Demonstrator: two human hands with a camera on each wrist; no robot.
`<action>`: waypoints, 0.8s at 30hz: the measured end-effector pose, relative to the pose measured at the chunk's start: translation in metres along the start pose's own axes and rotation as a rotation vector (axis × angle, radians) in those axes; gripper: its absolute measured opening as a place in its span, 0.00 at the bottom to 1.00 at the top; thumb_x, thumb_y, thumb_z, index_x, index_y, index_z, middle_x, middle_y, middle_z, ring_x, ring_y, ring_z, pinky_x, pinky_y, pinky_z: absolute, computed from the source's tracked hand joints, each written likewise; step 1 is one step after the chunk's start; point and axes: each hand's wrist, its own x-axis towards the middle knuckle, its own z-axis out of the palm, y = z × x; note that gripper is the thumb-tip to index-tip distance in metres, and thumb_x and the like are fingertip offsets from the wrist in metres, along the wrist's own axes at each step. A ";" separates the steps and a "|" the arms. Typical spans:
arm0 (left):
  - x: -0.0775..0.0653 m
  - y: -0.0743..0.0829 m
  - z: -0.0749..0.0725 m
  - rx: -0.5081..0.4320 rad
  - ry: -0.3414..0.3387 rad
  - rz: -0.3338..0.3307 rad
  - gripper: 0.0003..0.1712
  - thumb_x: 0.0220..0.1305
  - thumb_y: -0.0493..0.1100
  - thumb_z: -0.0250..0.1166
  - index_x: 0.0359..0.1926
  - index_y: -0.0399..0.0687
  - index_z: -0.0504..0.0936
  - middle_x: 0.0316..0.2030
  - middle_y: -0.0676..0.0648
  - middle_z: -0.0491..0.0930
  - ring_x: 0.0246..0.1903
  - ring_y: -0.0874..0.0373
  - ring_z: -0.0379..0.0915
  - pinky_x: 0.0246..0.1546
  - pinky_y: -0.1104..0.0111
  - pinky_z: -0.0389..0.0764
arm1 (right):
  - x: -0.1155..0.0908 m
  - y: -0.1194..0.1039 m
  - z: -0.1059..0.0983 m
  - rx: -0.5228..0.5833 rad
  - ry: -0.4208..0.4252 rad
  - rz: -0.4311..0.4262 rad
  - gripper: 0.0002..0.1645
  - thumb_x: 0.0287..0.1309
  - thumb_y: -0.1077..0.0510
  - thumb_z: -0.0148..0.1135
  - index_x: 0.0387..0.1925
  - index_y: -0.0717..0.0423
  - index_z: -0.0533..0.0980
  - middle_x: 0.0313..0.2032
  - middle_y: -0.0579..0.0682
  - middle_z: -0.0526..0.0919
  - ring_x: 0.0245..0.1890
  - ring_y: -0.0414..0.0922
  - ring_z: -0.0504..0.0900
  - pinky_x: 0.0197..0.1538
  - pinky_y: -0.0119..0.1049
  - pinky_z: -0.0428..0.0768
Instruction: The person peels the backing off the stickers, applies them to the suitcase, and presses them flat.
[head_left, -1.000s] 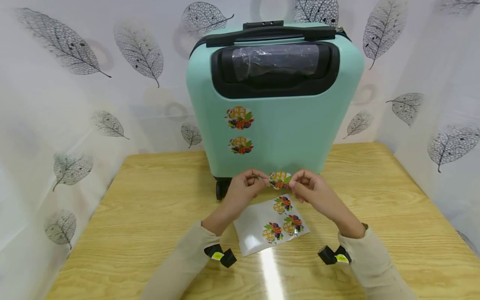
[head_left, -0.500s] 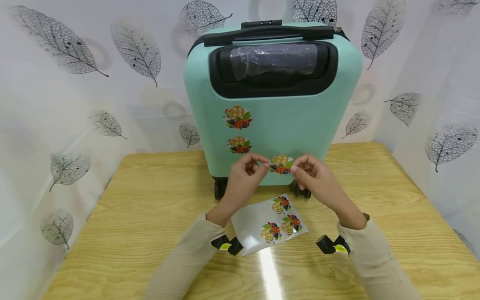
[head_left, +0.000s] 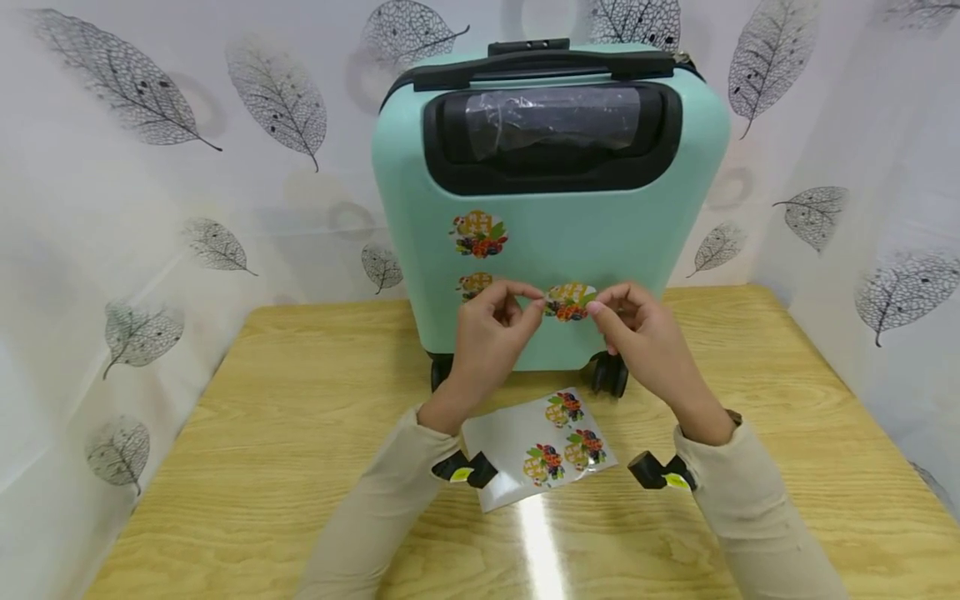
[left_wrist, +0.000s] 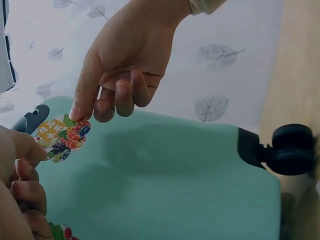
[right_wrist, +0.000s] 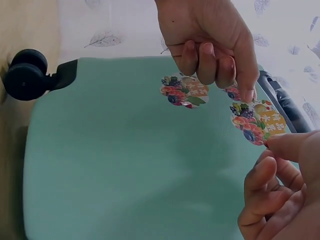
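Observation:
A round fruit-printed sticker (head_left: pixel 568 302) is stretched between both hands in front of the mint-green suitcase (head_left: pixel 555 233). My left hand (head_left: pixel 491 337) pinches its left edge between thumb and index finger, and my right hand (head_left: pixel 641 337) pinches the right edge. In the left wrist view the sticker (left_wrist: pixel 62 137) shows orange lettering, berries and green leaves. Two matching stickers are on the suitcase's left side: an upper sticker (head_left: pixel 478 234) and a lower sticker (head_left: pixel 472 285), partly hidden behind my left hand. The right wrist view shows the lower sticker (right_wrist: pixel 184 91) flat on the shell.
A glossy sticker sheet (head_left: pixel 498 462) with 3 fruit stickers lies on the wooden table (head_left: pixel 315 400) below the hands. The suitcase stands upright on black wheels (head_left: pixel 609 375), against a leaf-printed cloth (head_left: pixel 300 208). Its black handle recess (head_left: pixel 555 171) is near the top.
Both hands have raised the sticker from near the suitcase's bottom edge to higher in front of its lower front. The left hand now covers part of the lower sticker.

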 end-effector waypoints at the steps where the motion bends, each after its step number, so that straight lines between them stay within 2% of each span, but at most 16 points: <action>1: 0.002 0.001 0.000 0.009 0.008 0.009 0.04 0.64 0.34 0.62 0.37 0.38 0.82 0.14 0.45 0.67 0.13 0.61 0.57 0.18 0.72 0.61 | 0.001 -0.002 0.000 -0.013 0.012 -0.012 0.12 0.69 0.54 0.54 0.41 0.60 0.72 0.26 0.40 0.75 0.18 0.41 0.70 0.25 0.33 0.71; 6: 0.010 0.007 0.000 0.034 0.040 0.037 0.04 0.63 0.34 0.62 0.37 0.37 0.83 0.13 0.44 0.68 0.13 0.59 0.57 0.17 0.72 0.60 | 0.007 -0.008 0.000 -0.074 0.085 -0.082 0.12 0.68 0.54 0.55 0.41 0.60 0.73 0.27 0.41 0.76 0.17 0.40 0.70 0.23 0.31 0.70; 13: 0.019 0.010 -0.001 0.093 0.073 0.069 0.04 0.63 0.35 0.63 0.36 0.39 0.84 0.12 0.45 0.67 0.12 0.59 0.58 0.17 0.72 0.60 | 0.014 -0.012 0.001 -0.138 0.156 -0.156 0.12 0.67 0.55 0.56 0.40 0.61 0.75 0.25 0.51 0.75 0.16 0.39 0.68 0.22 0.30 0.67; 19: 0.025 0.013 0.001 0.147 0.095 0.082 0.04 0.63 0.37 0.64 0.36 0.40 0.84 0.12 0.46 0.67 0.12 0.59 0.58 0.16 0.72 0.58 | 0.021 -0.015 0.000 -0.177 0.239 -0.214 0.09 0.65 0.58 0.59 0.39 0.63 0.76 0.27 0.48 0.77 0.19 0.35 0.68 0.26 0.26 0.66; 24: 0.030 0.018 0.005 0.206 0.111 0.081 0.05 0.62 0.39 0.65 0.37 0.43 0.85 0.12 0.47 0.66 0.11 0.60 0.56 0.15 0.73 0.54 | 0.025 -0.015 -0.004 -0.225 0.306 -0.268 0.09 0.65 0.59 0.59 0.36 0.64 0.77 0.24 0.43 0.74 0.17 0.34 0.65 0.23 0.26 0.63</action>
